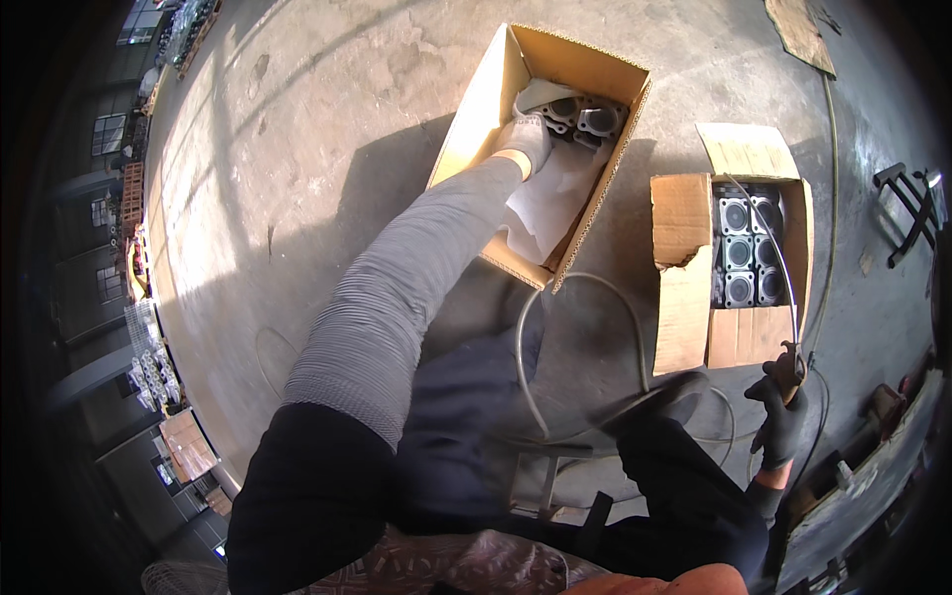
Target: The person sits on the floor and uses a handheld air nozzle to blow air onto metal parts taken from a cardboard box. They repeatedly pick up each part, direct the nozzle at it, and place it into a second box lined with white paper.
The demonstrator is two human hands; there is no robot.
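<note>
My left hand (526, 141), in a pale grey glove and a long grey sleeve, reaches into the tall open cardboard box (474, 129). It is beside metal castings with round bores (597, 121); its fingertips are hidden among them. White sheet paper (551, 198) lies inside the same box. At the lower right, my right hand (779, 426), in a dark glove, is closed round an air blow gun (788, 369). The gun's long, thin, bent tube (783, 260) extends over a second cardboard box (678, 223), where several flanged metal cylinders (737, 252) stand in rows.
A pale hose (523, 352) loops on the concrete floor between the boxes and my legs. Another hose (831, 188) runs along the right. A black metal stand (904, 213) and a bench edge (863, 486) are at the right. Flattened cardboard (801, 35) lies far right.
</note>
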